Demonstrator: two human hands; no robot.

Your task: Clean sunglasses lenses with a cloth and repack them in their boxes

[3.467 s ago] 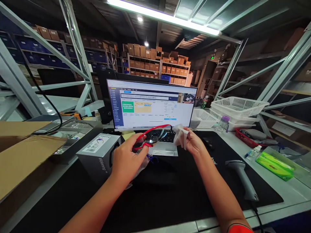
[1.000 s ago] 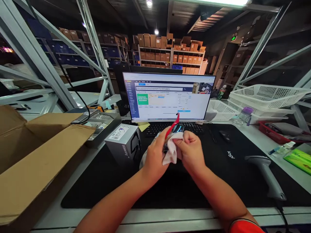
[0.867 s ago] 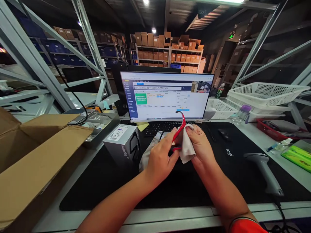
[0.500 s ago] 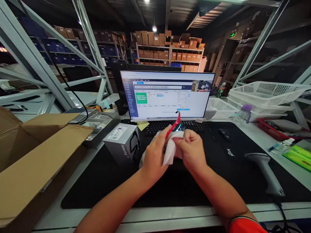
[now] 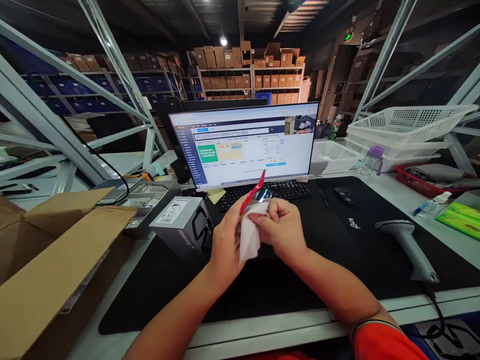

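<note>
Over the middle of the black desk mat (image 5: 337,260), the left hand (image 5: 225,240) is closed around red-framed glasses (image 5: 252,195). The right hand (image 5: 281,227) pinches a white cloth (image 5: 248,237), apparently against a lens. The monitor (image 5: 243,145) and keyboard (image 5: 285,189) stand at the tabletop's far edge, a cardboard box (image 5: 56,260) at its left edge and a scanner (image 5: 408,245) on the right. Carton-filled shelves (image 5: 243,70) line the dim room.
</note>
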